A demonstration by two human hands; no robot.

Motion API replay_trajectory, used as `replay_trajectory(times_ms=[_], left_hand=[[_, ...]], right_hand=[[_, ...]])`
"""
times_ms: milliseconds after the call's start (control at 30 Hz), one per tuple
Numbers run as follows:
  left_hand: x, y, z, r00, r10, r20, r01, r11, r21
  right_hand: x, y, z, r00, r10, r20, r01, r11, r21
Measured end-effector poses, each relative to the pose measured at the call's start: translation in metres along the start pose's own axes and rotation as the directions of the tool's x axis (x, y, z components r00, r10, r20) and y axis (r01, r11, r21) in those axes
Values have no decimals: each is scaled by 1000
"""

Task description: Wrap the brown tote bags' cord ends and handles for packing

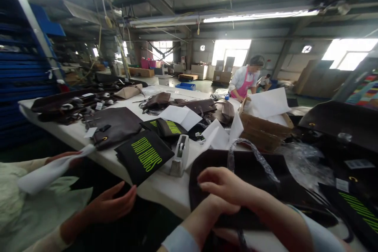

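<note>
A dark brown handbag (265,165) lies on the white table in front of me, its handle (254,147) wrapped in clear plastic. My right hand (220,181) is over the bag's left part, fingers curled inward; whatever lies within them is hidden. Beneath it, my left hand (220,204) crosses against the bag, its fingers out of sight behind the right wrist and the dark material. Left of the bag stands a grey tape dispenser (180,157). Beside that, a black pouch with green lettering (144,155) hangs slightly over the table edge.
At left, a co-worker's open hand (113,204) is near the pouch; their other hand holds white sheet material (56,169). Beyond lie brown bags (115,124), white paper (218,136) and a cardboard box (262,130). Crumpled plastic (304,165) is at right. Another person (243,80) works behind.
</note>
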State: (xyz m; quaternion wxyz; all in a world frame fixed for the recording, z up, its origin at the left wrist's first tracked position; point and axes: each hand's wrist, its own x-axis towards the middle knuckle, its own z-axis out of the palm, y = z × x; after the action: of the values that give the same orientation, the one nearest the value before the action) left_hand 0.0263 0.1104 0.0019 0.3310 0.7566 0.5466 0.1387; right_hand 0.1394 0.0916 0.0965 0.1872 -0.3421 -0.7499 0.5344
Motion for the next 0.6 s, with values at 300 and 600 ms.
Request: replay_trajectory(times_ms=[300, 600], left_hand=[[-120, -197, -155, 975, -202, -98, -33, 303, -952], [-124, -219, -139, 902, -133, -412, -99, 863, -495]], right_hand=[[194, 5, 123, 778, 619, 107, -498, 506, 704], [239, -6, 109, 834, 528, -160, -332, 711, 620]])
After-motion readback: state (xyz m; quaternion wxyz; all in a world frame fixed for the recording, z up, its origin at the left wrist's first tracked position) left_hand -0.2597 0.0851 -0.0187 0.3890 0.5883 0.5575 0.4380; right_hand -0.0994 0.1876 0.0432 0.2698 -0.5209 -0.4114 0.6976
